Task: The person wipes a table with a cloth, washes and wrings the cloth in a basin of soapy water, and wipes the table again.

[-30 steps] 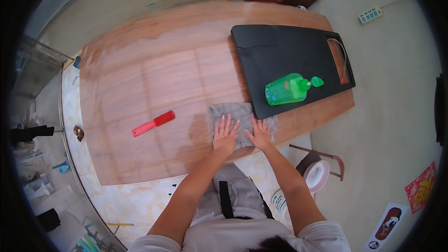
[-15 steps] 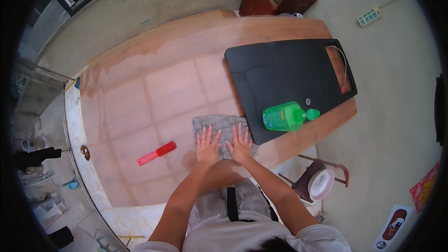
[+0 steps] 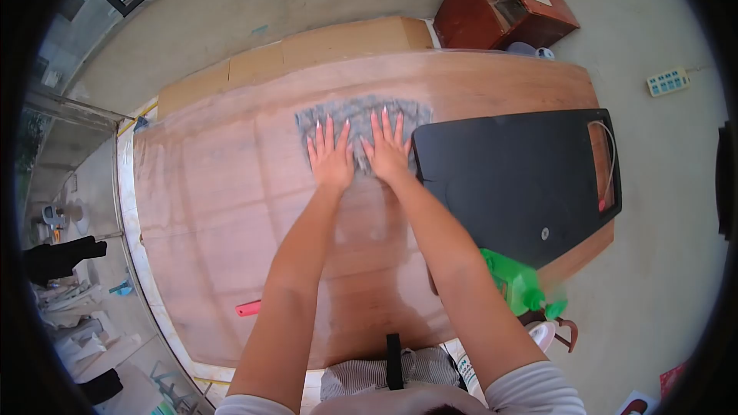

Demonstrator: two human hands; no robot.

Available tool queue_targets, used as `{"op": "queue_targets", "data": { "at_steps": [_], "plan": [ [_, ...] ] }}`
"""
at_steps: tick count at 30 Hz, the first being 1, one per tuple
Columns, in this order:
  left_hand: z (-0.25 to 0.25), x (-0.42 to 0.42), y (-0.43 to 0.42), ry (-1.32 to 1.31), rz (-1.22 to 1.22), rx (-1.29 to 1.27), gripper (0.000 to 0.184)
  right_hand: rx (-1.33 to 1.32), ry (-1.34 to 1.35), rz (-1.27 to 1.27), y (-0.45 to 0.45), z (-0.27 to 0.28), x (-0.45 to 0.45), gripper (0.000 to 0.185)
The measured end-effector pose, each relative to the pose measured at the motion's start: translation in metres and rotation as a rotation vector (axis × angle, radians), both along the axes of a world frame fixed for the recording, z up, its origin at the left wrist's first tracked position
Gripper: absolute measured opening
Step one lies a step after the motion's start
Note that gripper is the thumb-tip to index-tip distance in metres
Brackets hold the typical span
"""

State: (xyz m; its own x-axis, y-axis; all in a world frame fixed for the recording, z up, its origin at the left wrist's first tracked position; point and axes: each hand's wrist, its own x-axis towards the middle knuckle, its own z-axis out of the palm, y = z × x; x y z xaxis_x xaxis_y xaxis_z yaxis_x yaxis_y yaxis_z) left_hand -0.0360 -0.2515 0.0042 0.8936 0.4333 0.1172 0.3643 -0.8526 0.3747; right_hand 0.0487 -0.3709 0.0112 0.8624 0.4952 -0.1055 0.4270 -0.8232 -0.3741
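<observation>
"Grey mottled cloth point(image 3: 359, 119) lay where?"
"Just beside the left end of the black board point(image 3: 515, 177)."
"Gripped?"
"Left hand point(image 3: 332, 163) and right hand point(image 3: 389, 157) lay on top, spread flat, unclenched."

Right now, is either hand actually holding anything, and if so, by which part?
Nothing appears gripped: the left hand and right hand lie spread on top of the cloth, which rests on the table.
</observation>
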Motion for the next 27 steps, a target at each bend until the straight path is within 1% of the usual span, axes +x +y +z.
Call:
{"op": "queue_targets", "data": {
  "at_steps": [2, 4, 7, 9, 13, 18, 23, 27],
  "plan": [
    [-0.002, 0.040, 0.023, 0.004, 0.013, 0.023, 0.050, -0.065, -0.081, 0.035, 0.025, -0.004, 0.044, 0.069],
    [-0.002, 0.082, 0.048, 0.026, 0.006, 0.051, 0.050, -0.023, -0.092, 0.059, 0.046, -0.005, 0.087, 0.069],
    [-0.003, 0.125, 0.076, 0.059, -0.017, 0.077, 0.051, -0.007, -0.096, 0.035, 0.069, -0.003, 0.126, 0.068],
    [-0.007, 0.135, 0.083, 0.064, -0.024, 0.094, 0.051, -0.023, -0.086, 0.029, 0.076, -0.002, 0.135, 0.068],
    [-0.002, 0.127, 0.080, 0.102, -0.049, 0.087, 0.052, -0.045, -0.101, 0.045, 0.071, 0.004, 0.123, 0.067],
    [-0.001, 0.049, 0.050, 0.138, -0.070, 0.056, 0.053, -0.026, -0.090, 0.054, 0.047, 0.000, 0.048, 0.068],
    [0.012, -0.077, -0.004, 0.159, -0.131, 0.027, 0.057, 0.026, -0.059, 0.127, -0.016, -0.004, -0.069, 0.069],
    [0.017, -0.176, -0.046, 0.266, -0.177, 0.014, 0.059, 0.036, -0.002, 0.189, -0.073, 0.006, -0.168, 0.070]
  ]
}}
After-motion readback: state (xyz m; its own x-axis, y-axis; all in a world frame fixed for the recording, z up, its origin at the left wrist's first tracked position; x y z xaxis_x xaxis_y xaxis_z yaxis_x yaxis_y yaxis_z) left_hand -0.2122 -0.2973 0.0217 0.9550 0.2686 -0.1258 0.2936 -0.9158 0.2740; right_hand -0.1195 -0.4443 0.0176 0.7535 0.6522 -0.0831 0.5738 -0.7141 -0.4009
